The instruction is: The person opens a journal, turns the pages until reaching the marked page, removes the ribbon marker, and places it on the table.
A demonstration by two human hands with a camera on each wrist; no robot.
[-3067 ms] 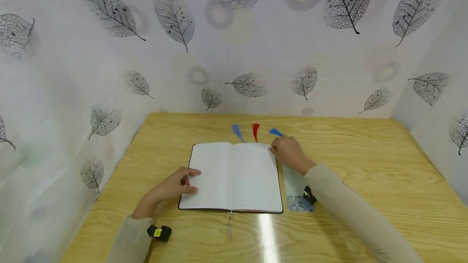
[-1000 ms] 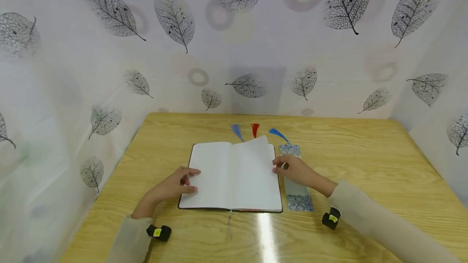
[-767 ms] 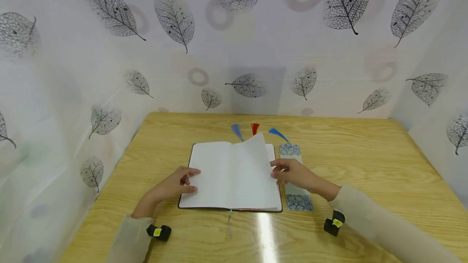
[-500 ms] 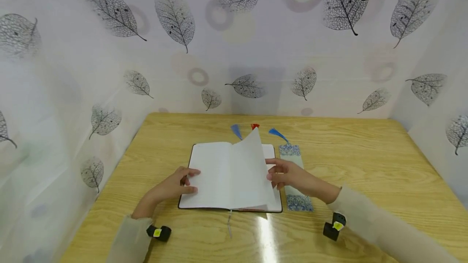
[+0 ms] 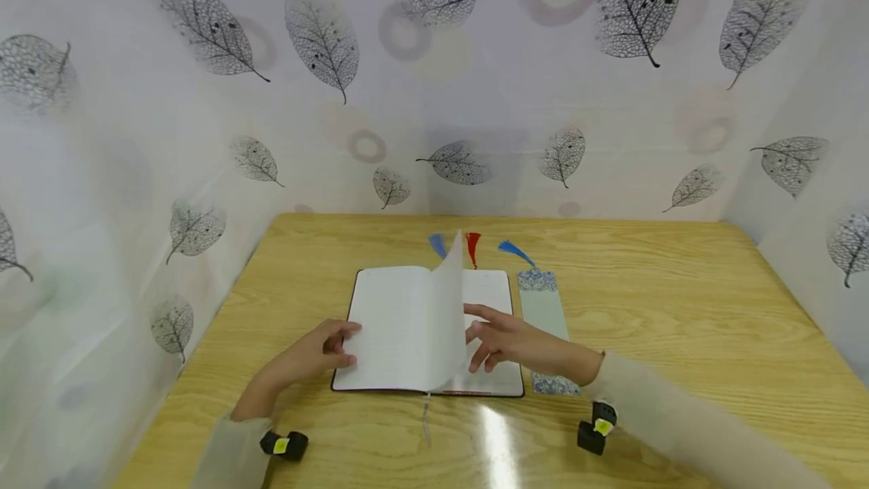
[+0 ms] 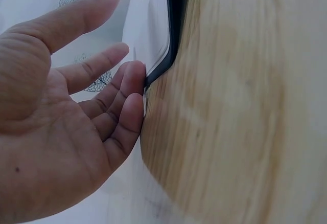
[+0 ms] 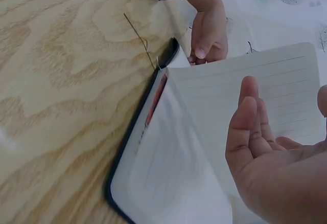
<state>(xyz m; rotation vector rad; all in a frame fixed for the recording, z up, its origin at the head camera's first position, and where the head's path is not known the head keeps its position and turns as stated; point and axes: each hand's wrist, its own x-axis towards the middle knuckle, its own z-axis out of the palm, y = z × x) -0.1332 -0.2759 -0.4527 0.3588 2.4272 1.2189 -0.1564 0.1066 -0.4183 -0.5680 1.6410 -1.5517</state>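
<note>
An open notebook (image 5: 390,330) with a dark cover lies on the table. One of its right-hand leaves (image 5: 448,315) stands raised near the spine. My right hand (image 5: 509,342) is at the free edge of that leaf, fingers loosely bent and spread; the right wrist view shows them against the lined paper (image 7: 286,96). My left hand (image 5: 308,353) rests by the notebook's left edge, and in the left wrist view its fingertips touch the cover's corner (image 6: 158,75). Something red (image 7: 156,101) shows between the pages at the bottom edge.
A blue-patterned bookmark (image 5: 543,312) with a blue tassel (image 5: 516,250) lies right of the notebook. A light blue tassel (image 5: 437,245) and a red tassel (image 5: 473,247) stick out past its top edge. A thin ribbon (image 5: 426,425) hangs from the spine onto the wooden table (image 5: 679,308).
My right hand has come down from the page's top right corner and moved left, lifting the leaf toward upright. The left hand has shifted slightly left.
</note>
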